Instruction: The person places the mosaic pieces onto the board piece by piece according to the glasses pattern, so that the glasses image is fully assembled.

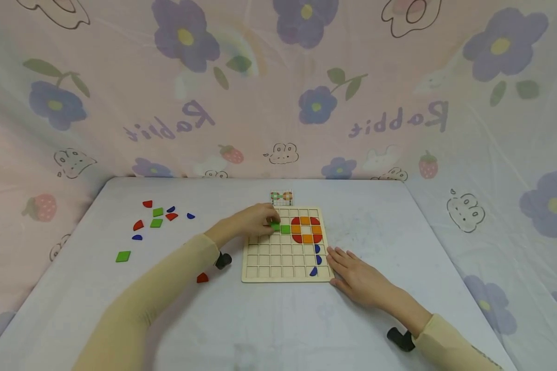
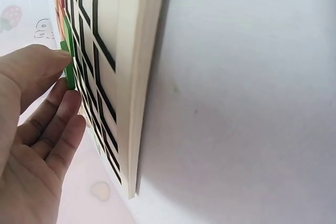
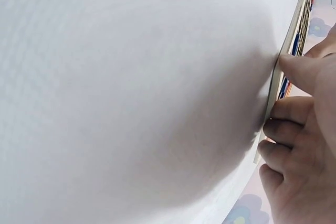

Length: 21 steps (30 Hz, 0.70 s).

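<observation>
Against the board's (image 1: 278,280) right edge, your unclenched right hand (image 1: 359,278) likely steadies it; your left hand (image 1: 252,220) pinches a green tile (image 1: 275,226).

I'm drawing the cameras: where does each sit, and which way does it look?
Head: on the head, looking forward and down at the board; left hand, right hand and sleeves show.
Left wrist: worn there, facing that hand pinching a green tile.
Right wrist: worn there, facing that hand at the board's edge.
Both wrist views share the board.

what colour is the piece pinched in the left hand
Green; the pinched piece shows best in the left wrist view.
</observation>
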Each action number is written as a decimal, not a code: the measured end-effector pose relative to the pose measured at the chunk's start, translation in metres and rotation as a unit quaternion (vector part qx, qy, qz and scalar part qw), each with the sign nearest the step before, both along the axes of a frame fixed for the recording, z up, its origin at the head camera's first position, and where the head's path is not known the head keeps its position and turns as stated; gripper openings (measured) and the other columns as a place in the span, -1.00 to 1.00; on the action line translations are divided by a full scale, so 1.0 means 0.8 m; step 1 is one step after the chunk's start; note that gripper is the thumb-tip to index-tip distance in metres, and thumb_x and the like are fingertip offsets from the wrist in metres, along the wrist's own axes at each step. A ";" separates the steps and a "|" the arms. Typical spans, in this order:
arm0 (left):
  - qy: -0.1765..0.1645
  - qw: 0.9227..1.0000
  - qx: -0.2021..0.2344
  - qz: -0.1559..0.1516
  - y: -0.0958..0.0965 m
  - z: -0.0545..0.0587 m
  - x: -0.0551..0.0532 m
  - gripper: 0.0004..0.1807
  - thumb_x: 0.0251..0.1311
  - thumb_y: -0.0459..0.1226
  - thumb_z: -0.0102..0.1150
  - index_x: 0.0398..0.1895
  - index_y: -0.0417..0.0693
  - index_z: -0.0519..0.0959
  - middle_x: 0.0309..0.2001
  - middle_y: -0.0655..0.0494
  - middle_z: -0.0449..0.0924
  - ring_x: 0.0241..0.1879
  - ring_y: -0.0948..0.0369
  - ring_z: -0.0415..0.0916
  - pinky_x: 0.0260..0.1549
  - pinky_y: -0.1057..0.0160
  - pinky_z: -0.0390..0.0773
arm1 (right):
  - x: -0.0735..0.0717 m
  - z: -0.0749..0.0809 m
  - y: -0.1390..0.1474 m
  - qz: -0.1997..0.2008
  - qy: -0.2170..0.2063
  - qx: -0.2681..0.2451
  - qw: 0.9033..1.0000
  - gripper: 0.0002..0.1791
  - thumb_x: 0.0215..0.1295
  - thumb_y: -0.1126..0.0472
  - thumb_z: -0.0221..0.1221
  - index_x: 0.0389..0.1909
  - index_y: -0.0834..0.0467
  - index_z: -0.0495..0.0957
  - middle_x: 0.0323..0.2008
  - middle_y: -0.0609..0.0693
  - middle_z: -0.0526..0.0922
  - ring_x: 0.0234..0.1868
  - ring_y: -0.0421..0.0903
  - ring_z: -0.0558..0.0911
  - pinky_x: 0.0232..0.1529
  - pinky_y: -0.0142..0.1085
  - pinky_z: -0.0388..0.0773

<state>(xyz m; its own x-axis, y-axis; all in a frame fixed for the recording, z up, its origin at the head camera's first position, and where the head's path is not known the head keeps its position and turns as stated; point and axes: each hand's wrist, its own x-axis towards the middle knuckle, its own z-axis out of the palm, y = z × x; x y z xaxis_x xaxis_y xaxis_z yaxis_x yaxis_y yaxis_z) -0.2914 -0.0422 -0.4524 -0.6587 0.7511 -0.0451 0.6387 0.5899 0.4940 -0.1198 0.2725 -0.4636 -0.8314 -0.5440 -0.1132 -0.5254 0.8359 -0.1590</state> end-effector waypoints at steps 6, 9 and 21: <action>0.001 1.000 -0.017 -0.002 0.001 -0.003 0.001 -0.74 0.31 -0.34 0.35 0.05 -0.11 0.71 0.01 0.07 0.61 -0.04 0.19 0.58 0.05 0.25 0.61 | -0.001 -0.001 0.000 0.003 -0.001 -0.001 1.000 -0.29 0.53 0.03 0.20 0.52 0.34 0.28 0.58 0.23 0.20 0.58 0.22 0.20 0.50 0.15 0.20; 0.004 1.000 -0.022 -0.004 0.001 -0.004 0.001 -0.74 0.31 -0.33 0.36 0.05 -0.10 0.71 0.02 0.08 0.60 -0.04 0.20 0.57 0.05 0.24 0.60 | -0.001 -0.001 0.000 0.003 -0.002 -0.001 1.000 -0.29 0.53 0.03 0.19 0.52 0.34 0.28 0.58 0.23 0.20 0.58 0.22 0.20 0.50 0.15 0.19; 0.004 1.000 -0.020 -0.011 -0.001 -0.004 0.001 -0.76 0.29 -0.36 0.35 0.01 -0.06 0.72 -0.01 0.13 0.60 -0.06 0.21 0.54 0.06 0.23 0.59 | -0.001 0.000 0.000 0.001 -0.002 -0.002 1.000 -0.29 0.53 0.03 0.20 0.52 0.33 0.28 0.58 0.23 0.20 0.58 0.22 0.20 0.50 0.15 0.20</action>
<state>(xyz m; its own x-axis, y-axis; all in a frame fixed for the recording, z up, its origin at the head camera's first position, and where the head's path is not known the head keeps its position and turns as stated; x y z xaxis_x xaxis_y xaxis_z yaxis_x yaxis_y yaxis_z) -0.2902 -0.0432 -0.4560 -0.6424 0.7632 -0.0689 0.6561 0.5943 0.4651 -0.1204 0.2726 -0.4640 -0.8297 -0.5465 -0.1137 -0.5268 0.8340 -0.1642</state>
